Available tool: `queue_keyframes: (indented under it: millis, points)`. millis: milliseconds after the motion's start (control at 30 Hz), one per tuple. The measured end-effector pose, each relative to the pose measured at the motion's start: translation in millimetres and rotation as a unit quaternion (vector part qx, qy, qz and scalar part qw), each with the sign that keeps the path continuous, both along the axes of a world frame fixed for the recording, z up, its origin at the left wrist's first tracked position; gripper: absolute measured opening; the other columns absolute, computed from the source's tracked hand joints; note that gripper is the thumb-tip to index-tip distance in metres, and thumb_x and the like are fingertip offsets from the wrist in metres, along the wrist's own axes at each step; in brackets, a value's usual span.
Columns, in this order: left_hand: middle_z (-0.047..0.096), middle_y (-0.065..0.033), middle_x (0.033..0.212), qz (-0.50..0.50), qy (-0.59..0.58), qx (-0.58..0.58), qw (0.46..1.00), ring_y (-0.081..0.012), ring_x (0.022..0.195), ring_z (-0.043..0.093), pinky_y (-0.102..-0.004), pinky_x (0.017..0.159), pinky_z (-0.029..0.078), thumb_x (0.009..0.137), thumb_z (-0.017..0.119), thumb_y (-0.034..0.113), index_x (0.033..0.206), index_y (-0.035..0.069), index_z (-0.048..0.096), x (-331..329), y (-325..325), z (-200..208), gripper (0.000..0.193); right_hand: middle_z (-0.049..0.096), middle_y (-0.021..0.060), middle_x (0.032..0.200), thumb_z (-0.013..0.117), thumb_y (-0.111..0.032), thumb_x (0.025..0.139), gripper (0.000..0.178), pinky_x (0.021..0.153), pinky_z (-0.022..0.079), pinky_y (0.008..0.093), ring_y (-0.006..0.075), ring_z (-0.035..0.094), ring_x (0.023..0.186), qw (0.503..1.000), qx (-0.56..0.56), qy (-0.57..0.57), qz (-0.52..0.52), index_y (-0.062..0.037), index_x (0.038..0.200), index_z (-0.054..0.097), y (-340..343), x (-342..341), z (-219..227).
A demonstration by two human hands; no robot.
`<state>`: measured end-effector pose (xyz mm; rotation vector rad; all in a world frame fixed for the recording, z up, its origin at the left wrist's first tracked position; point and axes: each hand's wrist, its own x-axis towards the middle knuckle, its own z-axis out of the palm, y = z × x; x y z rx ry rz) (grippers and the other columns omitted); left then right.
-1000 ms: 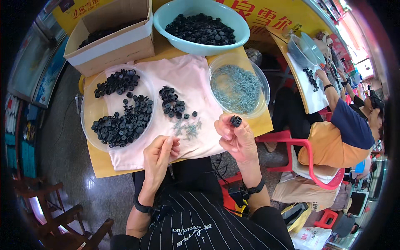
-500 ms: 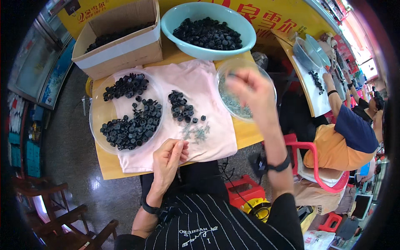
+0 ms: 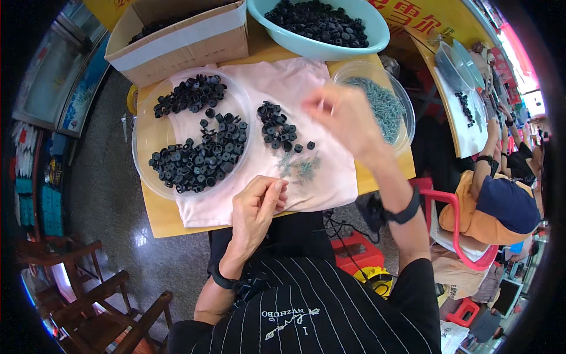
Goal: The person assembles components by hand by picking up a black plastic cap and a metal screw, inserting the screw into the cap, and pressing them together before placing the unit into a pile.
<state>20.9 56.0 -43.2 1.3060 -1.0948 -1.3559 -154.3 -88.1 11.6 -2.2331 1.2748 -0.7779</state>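
Head view, left hand (image 3: 258,206): below centre, fingers curled together, contents hidden.
Right hand (image 3: 348,121): above centre, blurred; grip cannot be told.
Black caps (image 3: 274,127): mid-frame; tugging the cloth (image 3: 333,187) could scatter them.
Screw tub (image 3: 411,118): upper right; a forearm knock could spill it.

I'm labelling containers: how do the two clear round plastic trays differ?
The left clear round tray holds chunky black parts, the right clear round tray thin grey-green pieces. The left tray looks wider here than the right tray. The right hand partly hides the right tray, not the left tray. Both are see-through.
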Motion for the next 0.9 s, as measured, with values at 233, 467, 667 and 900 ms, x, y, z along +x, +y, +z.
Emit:
queue_keyframes:
  millis: [233,467,667,900]
  points:
    - [0.061,-0.0053,0.08,-0.005,-0.01,-0.017,1.0,-0.0082,0.068,0.057,-0.0207,0.063,0.048,0.098,0.05,0.016,0.097,-0.005,0.062,0,0,-3,0.025,0.059,0.009,0.087,0.07,-0.011,0.076,0.018,0.062,0.046,0.0317,0.0218,0.058,0.068,0.999,0.051,-0.006,0.004,-0.0028,0.092,0.065,51,-5,-21]
    - [0.061,-0.0062,0.08,0.012,-0.004,-0.027,1.0,-0.0095,0.067,0.059,-0.0221,0.061,0.05,0.096,0.052,0.014,0.094,-0.006,0.063,-5,1,-7,0.023,0.059,0.008,0.091,0.07,-0.01,0.076,0.018,0.07,0.046,0.0336,0.0248,0.057,0.077,1.0,0.007,0.004,0.002,-0.0037,0.092,0.065,58,-6,-35]
    - [0.061,-0.0063,0.085,0.01,0.025,-0.029,0.999,-0.0087,0.071,0.058,-0.0205,0.064,0.049,0.098,0.05,0.015,0.099,-0.006,0.062,-3,0,-8,0.024,0.06,0.0069,0.085,0.069,-0.004,0.074,0.018,0.061,0.047,0.0276,0.0166,0.059,0.069,0.99,0.078,-0.085,-0.075,-0.0031,0.092,0.063,73,-8,-19]
    - [0.062,-0.0093,0.087,0.045,-0.256,-0.207,0.943,-0.0153,0.07,0.06,-0.0253,0.062,0.047,0.083,0.064,0.001,0.095,-0.001,0.065,-6,-14,15,0.012,0.058,0.0103,0.08,0.064,0.0,0.075,0.016,0.058,0.05,0.0303,0.0172,0.062,0.067,0.979,0.074,-0.172,-0.075,0.0004,0.089,0.056,109,-35,-27]
